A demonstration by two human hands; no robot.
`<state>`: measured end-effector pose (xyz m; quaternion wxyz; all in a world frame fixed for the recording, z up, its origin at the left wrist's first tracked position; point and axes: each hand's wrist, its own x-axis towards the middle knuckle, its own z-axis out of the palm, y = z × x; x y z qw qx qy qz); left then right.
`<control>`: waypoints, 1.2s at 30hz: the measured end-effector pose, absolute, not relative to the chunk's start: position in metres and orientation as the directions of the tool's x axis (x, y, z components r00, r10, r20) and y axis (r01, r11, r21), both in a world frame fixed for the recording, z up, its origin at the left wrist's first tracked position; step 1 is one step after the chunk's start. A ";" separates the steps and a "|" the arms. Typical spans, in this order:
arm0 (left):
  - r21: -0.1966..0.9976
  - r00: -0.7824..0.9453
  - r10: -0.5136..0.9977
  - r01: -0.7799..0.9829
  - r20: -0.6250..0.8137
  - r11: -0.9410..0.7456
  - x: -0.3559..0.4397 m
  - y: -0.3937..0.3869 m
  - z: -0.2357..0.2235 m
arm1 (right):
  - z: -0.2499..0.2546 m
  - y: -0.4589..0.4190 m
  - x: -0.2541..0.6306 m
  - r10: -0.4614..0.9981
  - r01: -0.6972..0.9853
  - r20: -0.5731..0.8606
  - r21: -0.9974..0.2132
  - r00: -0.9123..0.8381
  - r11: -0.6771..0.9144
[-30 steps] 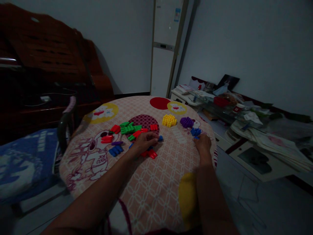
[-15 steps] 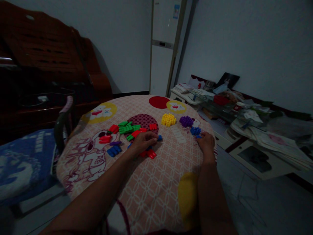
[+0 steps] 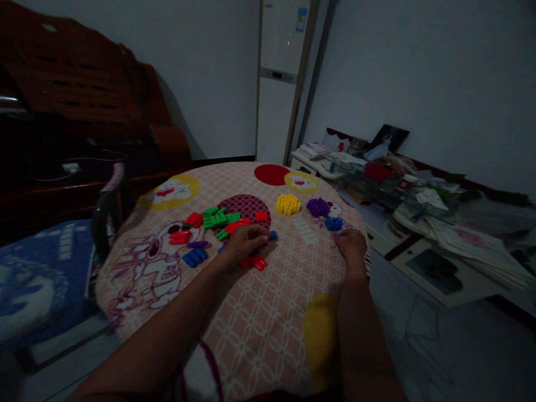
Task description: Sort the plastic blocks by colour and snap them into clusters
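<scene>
Above a scatter of coloured plastic blocks, my left hand (image 3: 246,243) has its thumb and fingers curled together. A blue block (image 3: 273,235) shows just past its fingertips; whether they hold it I cannot tell. Red blocks (image 3: 258,262) lie partly under this hand. At the table's right side my right hand (image 3: 353,245) pinches a small blue piece (image 3: 340,235), mostly covered by the fingers. Just beyond it sits a cluster of blue pieces (image 3: 334,223). Purple pieces (image 3: 318,207) and yellow pieces (image 3: 288,204) form two more clusters farther back.
Green blocks (image 3: 221,218), more red ones (image 3: 179,238), a purple one (image 3: 197,244) and blue ones (image 3: 195,257) lie on the left of the round clothed table (image 3: 268,329). A chair (image 3: 106,206) stands at left; a cluttered cabinet (image 3: 402,223) runs along the right wall.
My right hand has moved slightly right and back from the blue cluster, and the blue piece in its fingers now shows more. My left hand stays in place. The view has shifted slightly.
</scene>
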<state>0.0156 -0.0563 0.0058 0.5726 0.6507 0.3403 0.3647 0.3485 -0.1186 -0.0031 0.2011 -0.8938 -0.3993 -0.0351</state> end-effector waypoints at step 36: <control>0.984 0.522 0.843 0.043 0.126 -0.174 0.013 -0.050 -0.002 | -0.032 -0.108 0.374 0.474 0.573 0.451 -0.806 0.756 -0.148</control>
